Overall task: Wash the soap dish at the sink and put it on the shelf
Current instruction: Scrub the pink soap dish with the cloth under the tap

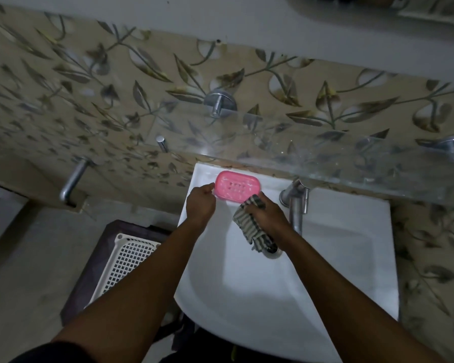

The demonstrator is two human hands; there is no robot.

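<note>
Pinched the dish point(237, 189) by its left end with the left hand point(200, 205), fingers curled in against the rim. Held it over the back left corner of the sink point(351, 244), just under the shelf point(325, 153), probably so drips fell into the basin. Could not tell whether it rested on the ledge or hung clear of it.

Gripped a cloth point(249, 226) in the right hand point(265, 214), fingers bunched round its upper part. Pressed it to the dish's near right corner, likely for scrubbing. Left the loose tail dangling toward the drain point(273, 251). Stood just left of the tap point(295, 205), within easy reach for rinsing.

Looked like pink plastic: a rounded rectangle, shallow, glossy, slotted through the middle. Limp and crumpled, that cloth, striped dark and pale. Smooth white glaze on the sink; dull metal on the tap; clear, smeared glass on the shelf, carried by metal pegs. Judged the washing under way, the shelving not yet done.
</note>
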